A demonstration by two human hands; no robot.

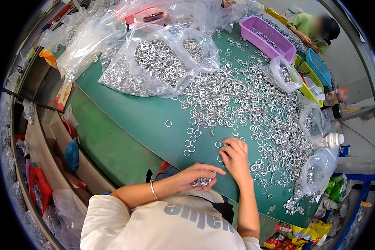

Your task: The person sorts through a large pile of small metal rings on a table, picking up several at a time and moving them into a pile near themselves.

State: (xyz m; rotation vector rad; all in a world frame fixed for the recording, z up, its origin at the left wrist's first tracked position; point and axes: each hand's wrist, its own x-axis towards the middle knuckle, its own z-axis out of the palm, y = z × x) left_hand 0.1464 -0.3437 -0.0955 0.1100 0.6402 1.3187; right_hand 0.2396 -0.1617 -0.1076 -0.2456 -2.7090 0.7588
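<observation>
My left hand (pixel 186 177) is cupped palm up near the table's front edge, closed around a bunch of silvery metal rings (pixel 201 182). Just to its right, my right hand (pixel 237 157) is over the green table (pixel 154 139) with fingers bent down and drawn together. Whatever lies between those fingertips is hidden. A few loose rings lie close by, one ring (pixel 218 144) beside the fingertips. A short chain of rings (pixel 190 143) and a single ring (pixel 168 123) lie farther left. Beyond my right hand spreads a wide heap of loose rings (pixel 233 100).
A clear plastic bag (pixel 112 79) full of rings sits at the back. A purple bin (pixel 260 39), a yellow-green bin (pixel 314 89) and a blue bin (pixel 319 66) line the far right. A white bottle (pixel 327 141) lies at the right edge. Another person (pixel 306 31) works at the far right.
</observation>
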